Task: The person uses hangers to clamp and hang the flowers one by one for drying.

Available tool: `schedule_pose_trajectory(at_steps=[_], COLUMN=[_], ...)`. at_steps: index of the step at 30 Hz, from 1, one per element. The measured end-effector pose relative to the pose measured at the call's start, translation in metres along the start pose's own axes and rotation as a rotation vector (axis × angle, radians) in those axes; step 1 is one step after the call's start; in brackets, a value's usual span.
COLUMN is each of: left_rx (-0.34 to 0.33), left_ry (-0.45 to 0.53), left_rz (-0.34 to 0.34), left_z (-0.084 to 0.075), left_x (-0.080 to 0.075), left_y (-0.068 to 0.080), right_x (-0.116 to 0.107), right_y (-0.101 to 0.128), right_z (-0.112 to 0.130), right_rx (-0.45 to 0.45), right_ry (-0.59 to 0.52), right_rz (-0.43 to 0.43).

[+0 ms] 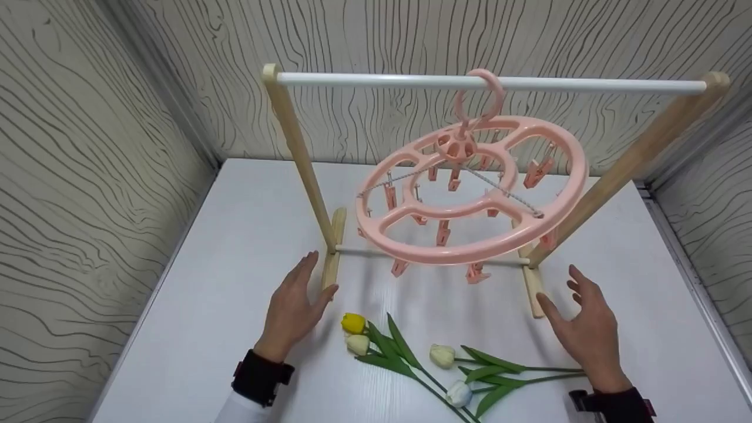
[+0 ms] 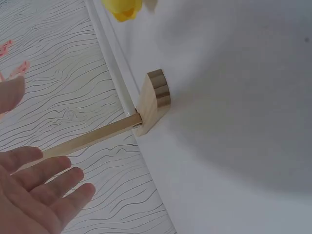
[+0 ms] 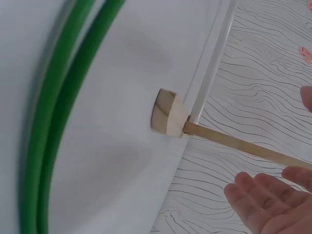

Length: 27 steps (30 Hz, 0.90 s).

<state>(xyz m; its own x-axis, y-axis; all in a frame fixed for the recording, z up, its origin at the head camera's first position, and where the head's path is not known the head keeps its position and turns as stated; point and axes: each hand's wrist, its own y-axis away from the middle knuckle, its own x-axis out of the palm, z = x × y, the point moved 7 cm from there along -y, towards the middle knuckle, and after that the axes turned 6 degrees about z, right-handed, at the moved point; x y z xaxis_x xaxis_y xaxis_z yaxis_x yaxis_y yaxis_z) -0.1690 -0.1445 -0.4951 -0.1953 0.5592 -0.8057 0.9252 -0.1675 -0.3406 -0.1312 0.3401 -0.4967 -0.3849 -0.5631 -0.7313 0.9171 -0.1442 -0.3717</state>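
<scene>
My left hand (image 1: 292,310) is held beside the left foot of a wooden rack (image 1: 301,158), its fingers straight and thumb apart, holding nothing. On the other side my right hand (image 1: 587,329) hovers near the rack's right foot (image 1: 533,291), palm turned inward and fingers loosely extended, also holding nothing. From the rack's white top bar (image 1: 376,81) a pink round clip hanger (image 1: 452,254) hangs tilted by its hook, with several small pink clips dangling. The left wrist view shows the rack's left foot (image 2: 155,97) beyond the fingers; the right wrist view shows the opposite foot (image 3: 168,112).
On the white table (image 1: 223,264) between the hands lie artificial tulips: a yellow one (image 1: 353,323), a cream one (image 1: 358,345), another cream one (image 1: 442,356) and a pale blue one (image 1: 459,393). Patterned wall panels (image 1: 364,35) enclose the table at the back and sides.
</scene>
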Motion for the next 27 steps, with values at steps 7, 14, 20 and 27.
schedule_pose_trajectory(at_steps=[7,14,20,27], left_rx=[-0.094,-0.147,-0.163,-0.176], left_ry=[0.253,0.499,0.610,0.641], left_rz=[-0.118,-0.256,-0.284,-0.325], left_z=[0.007,0.017,0.023,0.026], left_x=[-0.010,-0.008,0.002,0.009], left_y=[-0.028,-0.052,-0.069,-0.081], right_x=[-0.008,-0.005,0.006,0.015], right_y=[-0.026,-0.056,-0.070,-0.079], right_z=[0.003,-0.001,-0.009,-0.016], right_rx=[-0.001,0.102,0.186,0.233], right_ry=[-0.230,-0.326,-0.345,-0.367], right_rz=[-0.167,-0.224,-0.237,-0.266])
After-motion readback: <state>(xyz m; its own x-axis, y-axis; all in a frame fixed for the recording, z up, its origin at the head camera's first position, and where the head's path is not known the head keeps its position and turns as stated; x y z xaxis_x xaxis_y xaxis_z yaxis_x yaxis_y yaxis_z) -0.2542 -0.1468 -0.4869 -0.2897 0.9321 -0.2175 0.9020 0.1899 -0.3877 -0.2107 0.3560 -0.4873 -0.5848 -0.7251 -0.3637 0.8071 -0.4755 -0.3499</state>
